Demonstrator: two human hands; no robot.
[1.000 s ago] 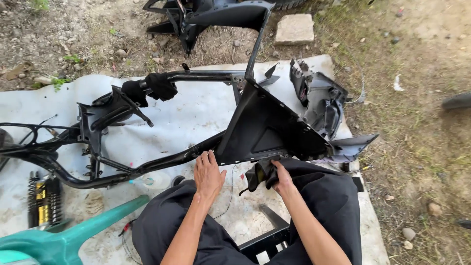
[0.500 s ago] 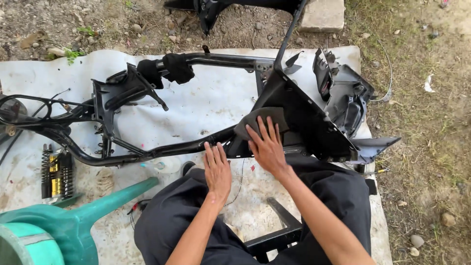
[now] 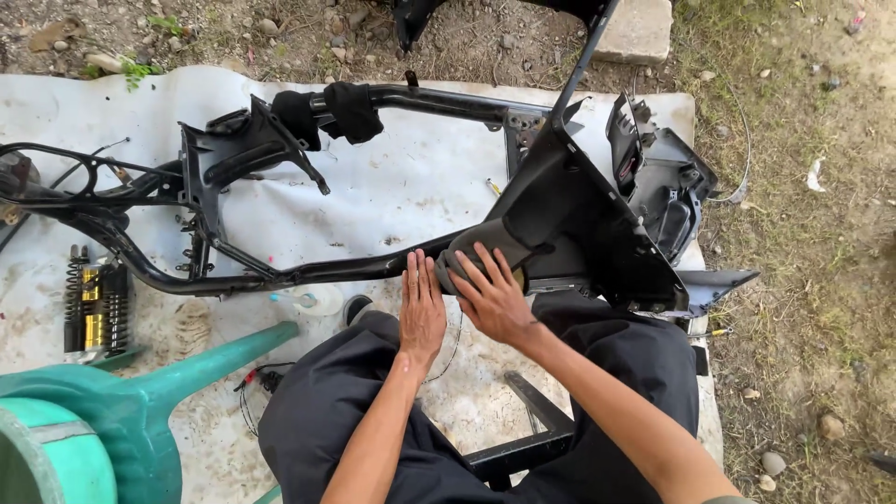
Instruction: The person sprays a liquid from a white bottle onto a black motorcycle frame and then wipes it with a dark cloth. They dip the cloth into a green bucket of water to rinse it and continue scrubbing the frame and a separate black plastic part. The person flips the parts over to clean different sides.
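A black tubular scooter frame (image 3: 308, 273) lies on a white tarp (image 3: 411, 177) in front of my knees. A large black plastic body panel (image 3: 583, 224) sits over the frame's right end. My left hand (image 3: 422, 313) lies flat, fingers together, against the lower frame tube beside the panel's rounded dark-grey neck (image 3: 481, 247). My right hand (image 3: 495, 299) rests on that neck with fingers spread, pressing on it without closing around it. My legs in dark trousers (image 3: 364, 411) fill the bottom of the view.
A second black plastic part (image 3: 667, 182) stands to the right of the panel. A yellow and black shock absorber (image 3: 93, 303) lies at the left. A teal plastic stool (image 3: 112, 411) stands at the lower left. A stone block (image 3: 639, 33) lies beyond the tarp, with dirt and grass around.
My right hand left the lower edge of the panel and came up onto its grey neck. My left hand slid up to the frame tube. The view has moved closer.
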